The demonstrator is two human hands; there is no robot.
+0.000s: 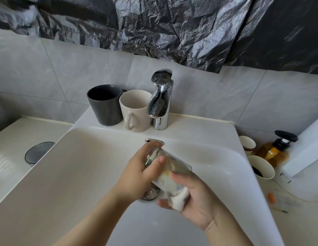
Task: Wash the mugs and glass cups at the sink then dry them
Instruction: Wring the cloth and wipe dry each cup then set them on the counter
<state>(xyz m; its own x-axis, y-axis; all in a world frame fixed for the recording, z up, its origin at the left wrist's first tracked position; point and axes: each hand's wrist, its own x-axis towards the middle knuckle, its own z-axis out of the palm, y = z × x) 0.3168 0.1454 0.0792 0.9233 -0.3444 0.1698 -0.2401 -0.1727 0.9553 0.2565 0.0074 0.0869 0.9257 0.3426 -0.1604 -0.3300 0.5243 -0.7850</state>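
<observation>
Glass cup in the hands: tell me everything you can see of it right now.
The glass cup is clear, has no handle, and lies tilted on its side above the sink basin. The left hand grips its thick base end. The right hand presses a white soapy sponge against its mouth end. Something yellowish shows inside.

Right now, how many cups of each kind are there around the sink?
Mugs: 2, the dark mug and the cream mug.
Glass cups: 2, the clear glass that the left hand grips while the right hand holds a sponge at it, and the grey glass at far left.
Paper cups: 2, far paper cup and near paper cup, at right.
Total: 6.
</observation>
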